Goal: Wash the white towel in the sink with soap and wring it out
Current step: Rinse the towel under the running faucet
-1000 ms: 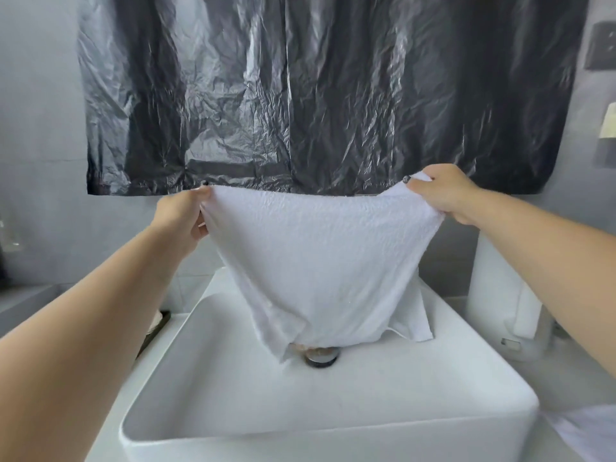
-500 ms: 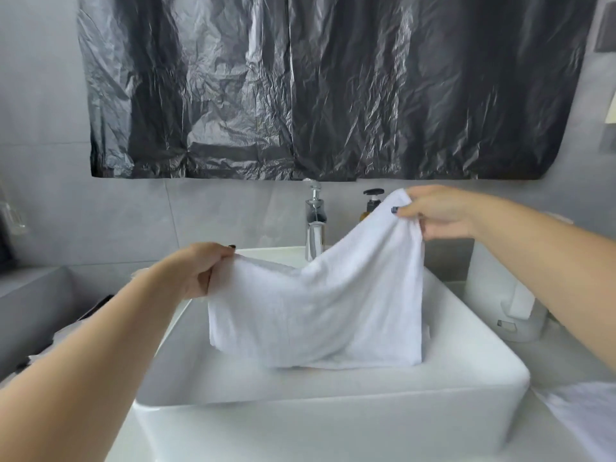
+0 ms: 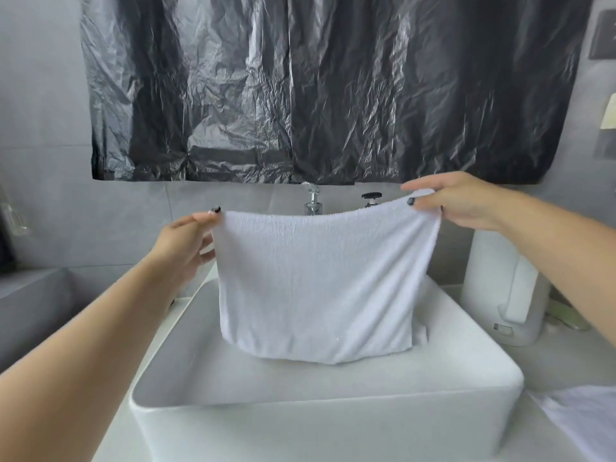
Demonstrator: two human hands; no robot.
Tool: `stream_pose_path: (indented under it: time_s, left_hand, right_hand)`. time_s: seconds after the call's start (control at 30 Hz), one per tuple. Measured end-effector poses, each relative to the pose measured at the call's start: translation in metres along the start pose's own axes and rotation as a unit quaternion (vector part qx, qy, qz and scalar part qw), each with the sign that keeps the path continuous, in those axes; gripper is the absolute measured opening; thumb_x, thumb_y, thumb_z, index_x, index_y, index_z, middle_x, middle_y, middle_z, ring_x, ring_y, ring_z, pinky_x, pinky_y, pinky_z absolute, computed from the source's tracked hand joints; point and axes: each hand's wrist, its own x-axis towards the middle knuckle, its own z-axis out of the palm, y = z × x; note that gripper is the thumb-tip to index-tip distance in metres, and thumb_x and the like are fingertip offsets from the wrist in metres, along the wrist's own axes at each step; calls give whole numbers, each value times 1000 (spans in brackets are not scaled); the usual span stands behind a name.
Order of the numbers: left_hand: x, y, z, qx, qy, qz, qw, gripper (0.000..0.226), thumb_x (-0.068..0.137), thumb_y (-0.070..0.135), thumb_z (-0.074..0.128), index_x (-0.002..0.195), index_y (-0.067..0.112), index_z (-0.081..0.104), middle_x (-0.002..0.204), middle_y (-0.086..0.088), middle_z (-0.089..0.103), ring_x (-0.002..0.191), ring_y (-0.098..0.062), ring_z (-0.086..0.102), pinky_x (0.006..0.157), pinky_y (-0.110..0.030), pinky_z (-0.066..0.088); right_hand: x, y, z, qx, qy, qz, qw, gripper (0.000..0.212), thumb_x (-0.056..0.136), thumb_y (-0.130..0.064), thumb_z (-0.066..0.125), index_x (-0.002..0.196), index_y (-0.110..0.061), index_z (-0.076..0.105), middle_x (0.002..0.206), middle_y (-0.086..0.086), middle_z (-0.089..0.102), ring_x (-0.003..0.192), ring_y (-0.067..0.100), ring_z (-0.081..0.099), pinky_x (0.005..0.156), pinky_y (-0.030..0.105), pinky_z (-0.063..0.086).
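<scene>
A crinkled black plastic sheet (image 3: 300, 88) hangs on the grey wall behind a boxy white sink (image 3: 333, 425). You hold the white towel (image 3: 316, 281) spread above the basin, its long axis running left to right. Your left hand (image 3: 183, 251) pinches the left top corner and your right hand (image 3: 456, 201) the right, slightly higher. The terry cloth looks soft, doubled and dry. The chrome tap (image 3: 312, 203) and soap pump (image 3: 371, 199) stand just beyond it, nearer your right hand.
</scene>
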Motion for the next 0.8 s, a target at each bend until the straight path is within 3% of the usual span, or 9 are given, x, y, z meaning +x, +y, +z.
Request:
stream_pose_path:
  time_s: [0.07,0.17,0.3,0.4,0.5,0.57,0.67,0.8]
  left_hand:
    - [2,18,3,2,-12,14,1000,8,98,12,61,90,11,63,103,-8,72,97,-26,65,90,-45,51]
    - [8,39,12,-4,-7,43,999,9,96,9,62,88,11,62,90,-7,70,83,-23,65,77,-41,54]
    - [16,59,23,-86,16,95,992,10,91,4,69,85,10,64,79,-6,70,75,-17,68,75,-33,57]
    - [13,72,27,-107,-1,127,986,12,86,-4,70,98,-1,70,85,-10,74,78,-18,72,79,-29,58]
    - [8,68,24,-91,-20,131,987,19,87,-9,66,104,-3,70,95,-13,75,85,-19,73,81,-29,59]
    - [7,59,22,-64,-25,133,989,13,87,-8,67,96,1,71,89,-8,76,85,-19,72,84,-30,59]
    - [8,45,23,12,-18,125,992,12,91,0,67,85,11,68,78,1,73,74,-13,69,76,-30,59]
    - [11,36,27,44,10,137,990,15,96,11,64,84,19,60,86,1,67,74,-16,65,69,-32,57]
  right_hand:
    - [-2,-17,-6,-207,-50,-14,977,39,79,-8,79,115,-20,71,124,-5,60,118,12,53,102,28,39]
    - [-2,-38,-8,-395,19,-62,916,20,77,-15,79,95,-24,77,107,-2,69,97,13,58,81,27,42]
    - [-1,-58,-11,-332,189,-147,912,18,86,-10,68,101,-10,78,100,8,72,88,16,57,76,25,41]
    - [-1,-70,-17,-300,252,-183,901,20,87,-8,63,100,-10,78,97,11,73,87,18,59,76,24,40]
    - [-3,-71,-24,-304,245,-173,904,17,85,-11,64,95,-12,78,91,10,71,79,19,58,65,24,41]
    - [-7,-64,-27,-319,207,-150,913,12,84,-12,67,90,-10,78,88,11,70,72,18,57,59,24,42]
    - [-9,-48,-24,-363,136,-89,918,9,86,-16,69,89,-10,76,75,4,68,63,15,60,56,25,40]
    - [-3,-35,-18,-265,119,-44,956,19,96,-14,57,90,4,59,80,14,54,52,23,71,45,26,38]
